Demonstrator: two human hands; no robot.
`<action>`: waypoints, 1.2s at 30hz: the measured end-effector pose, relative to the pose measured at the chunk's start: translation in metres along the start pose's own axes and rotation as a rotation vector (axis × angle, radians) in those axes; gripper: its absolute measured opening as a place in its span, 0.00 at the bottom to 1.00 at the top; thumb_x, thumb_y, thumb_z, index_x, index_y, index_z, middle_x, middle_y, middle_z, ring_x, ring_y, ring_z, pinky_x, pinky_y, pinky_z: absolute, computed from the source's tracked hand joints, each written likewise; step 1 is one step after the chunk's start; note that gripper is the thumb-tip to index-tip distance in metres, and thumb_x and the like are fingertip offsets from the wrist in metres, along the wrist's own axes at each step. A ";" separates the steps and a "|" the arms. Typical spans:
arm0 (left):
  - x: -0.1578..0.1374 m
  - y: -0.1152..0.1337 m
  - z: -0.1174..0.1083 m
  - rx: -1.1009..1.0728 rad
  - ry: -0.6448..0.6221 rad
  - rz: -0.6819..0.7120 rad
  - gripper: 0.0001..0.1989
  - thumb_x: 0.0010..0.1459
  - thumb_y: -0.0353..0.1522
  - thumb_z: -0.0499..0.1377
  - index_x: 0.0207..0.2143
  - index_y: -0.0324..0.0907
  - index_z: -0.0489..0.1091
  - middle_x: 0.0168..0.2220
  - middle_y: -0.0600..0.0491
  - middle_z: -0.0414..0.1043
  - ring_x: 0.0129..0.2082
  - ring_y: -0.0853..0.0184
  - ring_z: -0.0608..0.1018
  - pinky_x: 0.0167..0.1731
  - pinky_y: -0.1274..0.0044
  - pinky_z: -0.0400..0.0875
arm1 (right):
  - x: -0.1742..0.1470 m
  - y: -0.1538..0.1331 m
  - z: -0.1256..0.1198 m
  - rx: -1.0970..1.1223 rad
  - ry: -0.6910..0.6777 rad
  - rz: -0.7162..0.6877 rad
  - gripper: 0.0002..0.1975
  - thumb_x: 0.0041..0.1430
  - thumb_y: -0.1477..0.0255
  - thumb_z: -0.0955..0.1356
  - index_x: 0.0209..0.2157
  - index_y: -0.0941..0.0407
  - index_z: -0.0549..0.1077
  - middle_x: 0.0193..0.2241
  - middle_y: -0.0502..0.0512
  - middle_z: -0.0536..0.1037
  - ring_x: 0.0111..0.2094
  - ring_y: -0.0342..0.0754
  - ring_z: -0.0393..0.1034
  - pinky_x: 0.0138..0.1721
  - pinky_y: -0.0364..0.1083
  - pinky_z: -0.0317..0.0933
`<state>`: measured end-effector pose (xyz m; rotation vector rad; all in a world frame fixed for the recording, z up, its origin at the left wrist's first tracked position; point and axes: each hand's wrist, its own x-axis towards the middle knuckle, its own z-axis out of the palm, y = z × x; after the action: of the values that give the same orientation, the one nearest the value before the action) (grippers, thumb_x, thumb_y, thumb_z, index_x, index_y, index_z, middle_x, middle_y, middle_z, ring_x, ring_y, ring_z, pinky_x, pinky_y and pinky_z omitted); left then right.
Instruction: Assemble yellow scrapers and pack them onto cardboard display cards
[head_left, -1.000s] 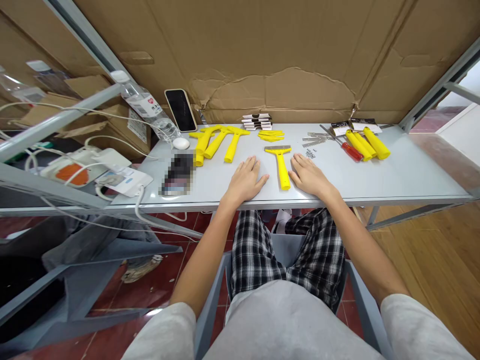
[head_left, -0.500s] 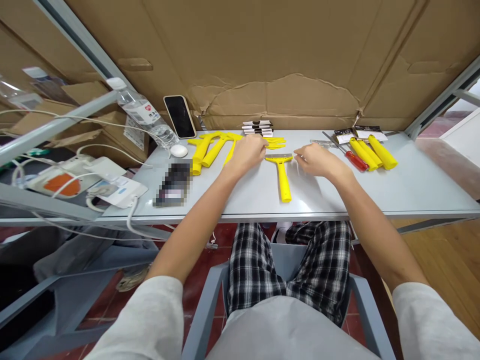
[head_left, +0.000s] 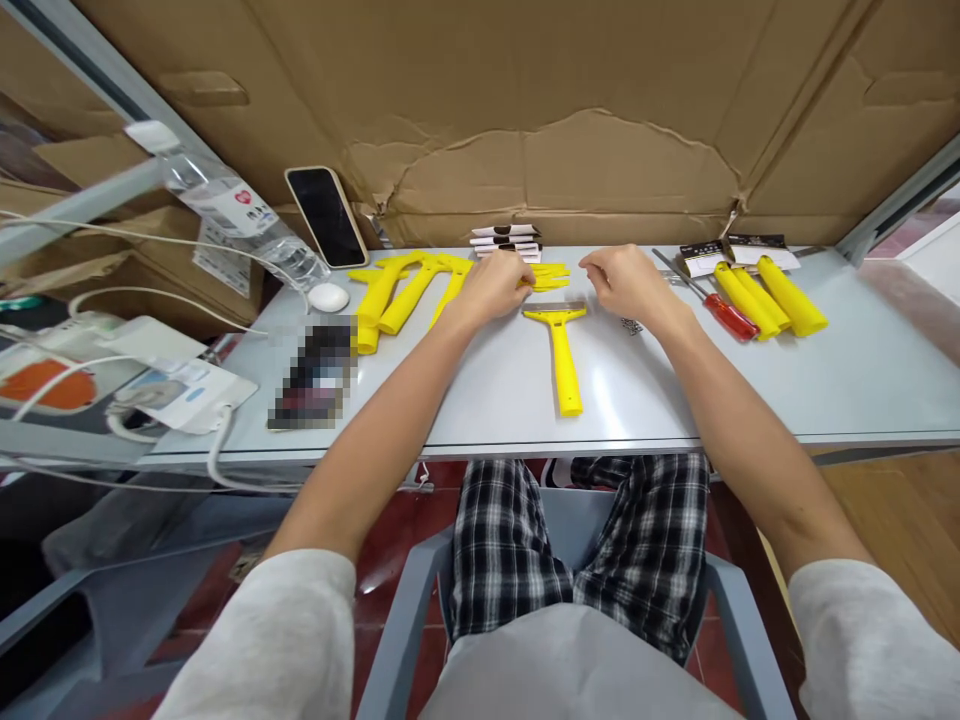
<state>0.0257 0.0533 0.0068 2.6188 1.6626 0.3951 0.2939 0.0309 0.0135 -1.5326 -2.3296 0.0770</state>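
A yellow scraper (head_left: pixel 564 365) with a metal blade along its head lies on the grey table (head_left: pixel 495 400), its handle toward me. Just beyond its left side is my left hand (head_left: pixel 497 284), fingers curled closed beside small flat yellow pieces (head_left: pixel 553 272). My right hand (head_left: pixel 621 282) hovers to the right of the blade with thumb and fingertips pinched together. Whatever either hand pinches is too small or hidden to make out. Small metal parts (head_left: pixel 631 326) lie beneath my right hand. Several yellow scraper handles (head_left: pixel 405 303) rest left of my left hand, partly behind that arm.
On the right lie a red screwdriver (head_left: pixel 729 316), yellow handles (head_left: pixel 791 296) and black-and-white packets (head_left: pixel 701 257). More packets (head_left: pixel 506 241) are stacked at the back. A phone (head_left: pixel 327 217), a water bottle (head_left: pixel 238 208), a round white object (head_left: pixel 328 297) and a power strip with cables (head_left: pixel 180 385) occupy the left.
My right hand has lifted away from beside the blade, and its fingers have drawn together. My left hand stays near the yellow pieces. The whole view has shifted slightly.
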 end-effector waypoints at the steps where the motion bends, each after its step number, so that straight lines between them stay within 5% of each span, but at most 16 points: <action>1: 0.001 -0.001 0.001 -0.014 0.004 -0.003 0.17 0.68 0.30 0.62 0.51 0.45 0.89 0.57 0.41 0.86 0.60 0.45 0.83 0.60 0.58 0.77 | 0.000 0.001 0.001 0.019 0.013 0.005 0.35 0.80 0.55 0.55 0.65 0.61 0.82 0.59 0.66 0.80 0.62 0.54 0.73 0.70 0.53 0.67; 7: 0.003 -0.006 -0.005 -0.214 0.074 0.002 0.09 0.63 0.29 0.67 0.42 0.46 0.87 0.52 0.43 0.88 0.54 0.47 0.85 0.61 0.56 0.78 | -0.003 -0.002 0.000 0.111 0.058 0.017 0.31 0.78 0.56 0.58 0.62 0.58 0.84 0.59 0.63 0.81 0.59 0.53 0.76 0.69 0.55 0.70; 12: -0.004 0.005 -0.011 -0.828 0.132 -0.039 0.03 0.63 0.30 0.71 0.39 0.44 0.82 0.41 0.49 0.87 0.44 0.59 0.87 0.55 0.65 0.83 | -0.004 -0.010 0.003 0.317 0.129 -0.049 0.32 0.75 0.49 0.65 0.64 0.56 0.81 0.58 0.62 0.80 0.52 0.46 0.77 0.68 0.54 0.75; 19: -0.019 0.042 -0.013 -1.473 -0.020 -0.207 0.07 0.65 0.30 0.73 0.39 0.41 0.78 0.37 0.50 0.86 0.41 0.64 0.91 0.52 0.69 0.86 | -0.006 -0.018 0.008 0.695 0.126 -0.020 0.41 0.64 0.39 0.75 0.65 0.56 0.77 0.48 0.59 0.82 0.47 0.40 0.77 0.56 0.45 0.79; 28: -0.024 0.048 -0.013 -1.681 -0.027 -0.303 0.02 0.67 0.27 0.69 0.39 0.40 0.80 0.42 0.49 0.88 0.44 0.65 0.91 0.56 0.72 0.85 | -0.008 -0.014 0.008 0.781 0.176 -0.057 0.40 0.51 0.42 0.83 0.55 0.54 0.82 0.58 0.58 0.79 0.48 0.39 0.76 0.44 0.39 0.76; 36: -0.023 0.038 -0.018 -1.543 -0.018 -0.334 0.08 0.61 0.27 0.72 0.42 0.42 0.78 0.41 0.48 0.86 0.40 0.62 0.90 0.52 0.68 0.87 | -0.011 -0.013 0.009 0.679 0.195 -0.040 0.29 0.57 0.51 0.81 0.49 0.60 0.85 0.50 0.59 0.82 0.42 0.36 0.74 0.49 0.41 0.78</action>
<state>0.0465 0.0140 0.0254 1.1683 0.9526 1.0396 0.2836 0.0173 0.0048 -1.0903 -1.8924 0.6104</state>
